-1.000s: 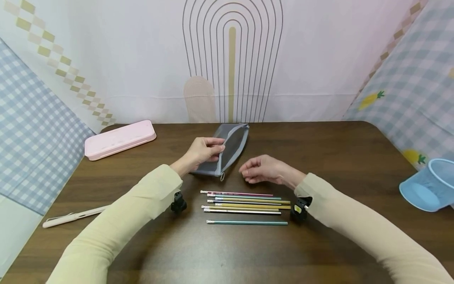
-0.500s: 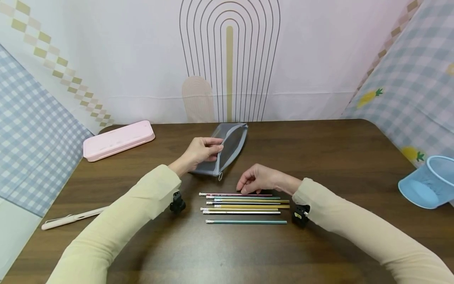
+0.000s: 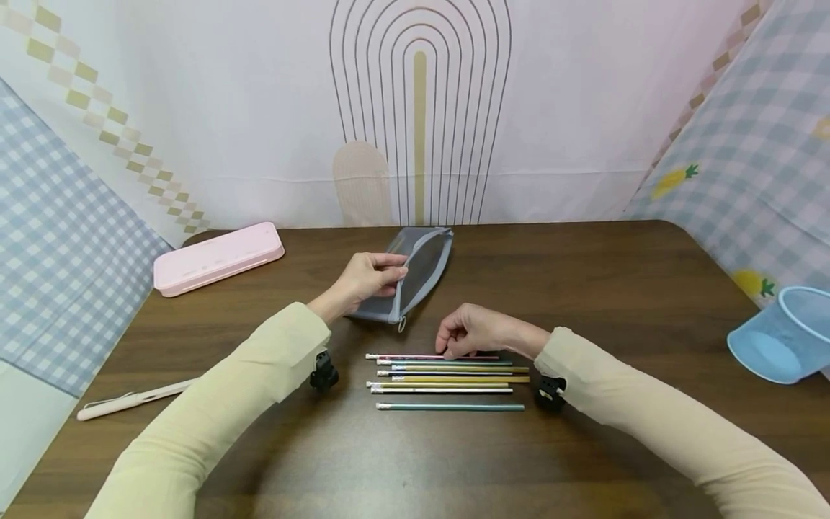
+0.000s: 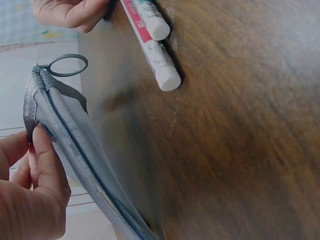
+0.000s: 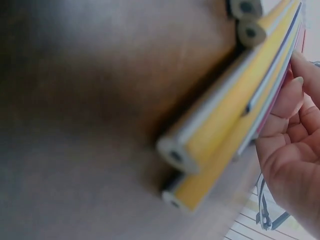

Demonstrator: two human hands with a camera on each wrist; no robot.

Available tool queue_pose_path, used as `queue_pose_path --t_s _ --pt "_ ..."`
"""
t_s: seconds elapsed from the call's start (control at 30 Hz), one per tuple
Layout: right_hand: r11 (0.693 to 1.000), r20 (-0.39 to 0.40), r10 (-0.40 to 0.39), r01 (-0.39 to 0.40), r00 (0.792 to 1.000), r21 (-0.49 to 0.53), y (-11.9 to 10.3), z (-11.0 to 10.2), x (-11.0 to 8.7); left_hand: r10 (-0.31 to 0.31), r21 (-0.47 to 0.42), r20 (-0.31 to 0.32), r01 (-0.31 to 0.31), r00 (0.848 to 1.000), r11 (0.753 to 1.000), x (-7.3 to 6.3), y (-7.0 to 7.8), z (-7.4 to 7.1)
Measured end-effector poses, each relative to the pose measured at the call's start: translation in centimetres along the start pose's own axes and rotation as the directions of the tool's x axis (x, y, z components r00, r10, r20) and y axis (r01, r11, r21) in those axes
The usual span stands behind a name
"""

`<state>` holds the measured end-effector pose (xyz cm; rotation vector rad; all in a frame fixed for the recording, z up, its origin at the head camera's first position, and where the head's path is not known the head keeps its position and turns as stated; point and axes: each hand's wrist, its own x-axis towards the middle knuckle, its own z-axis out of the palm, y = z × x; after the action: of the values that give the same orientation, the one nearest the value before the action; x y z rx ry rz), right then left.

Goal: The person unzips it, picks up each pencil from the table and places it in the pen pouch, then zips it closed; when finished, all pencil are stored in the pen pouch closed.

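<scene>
Fingers of my right hand point(image 3: 478, 329) have dropped to the pink-red pencil point(image 3: 408, 357) on the worktop point(image 3: 583, 281) — curled, touching, though I can't tell if they pinch it. My left hand point(image 3: 366, 280) still pinches the gaping zip pouch point(image 3: 426, 267) — so work has likely shifted pencilward.

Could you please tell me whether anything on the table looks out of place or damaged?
Nothing looks spilled or damaged. Only the front teal pencil stands out slightly: it lies apart from the other pencils, which sit close together.
</scene>
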<state>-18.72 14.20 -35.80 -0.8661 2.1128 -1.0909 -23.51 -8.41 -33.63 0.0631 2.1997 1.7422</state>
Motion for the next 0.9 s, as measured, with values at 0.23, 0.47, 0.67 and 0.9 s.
queue_pose_path --t_s 0.23,0.47,0.67,0.9 --pt "0.994 0.042 -0.038 0.042 0.998 -0.101 -0.3 -0.1 0.0 -0.002 0.0 -0.002 0.002 1.0 1.0 -0.1 0.0 0.1" --pt "0.977 0.035 -0.044 0.051 0.998 -0.209 -0.7 0.0 0.1 0.004 0.003 -0.002 -0.003 1.0 1.0 -0.1 0.1 0.1" --pt "0.962 -0.014 -0.073 0.066 0.997 -0.263 -0.4 -0.5 -0.5 -0.001 -0.003 -0.006 0.001 1.0 1.0 -0.1 0.1 0.0" --pt "0.947 -0.096 -0.118 0.082 0.988 -0.31 -0.2 -1.9 -2.4 0.007 -0.005 -0.007 -0.007 1.0 1.0 0.0 0.2 -0.3"
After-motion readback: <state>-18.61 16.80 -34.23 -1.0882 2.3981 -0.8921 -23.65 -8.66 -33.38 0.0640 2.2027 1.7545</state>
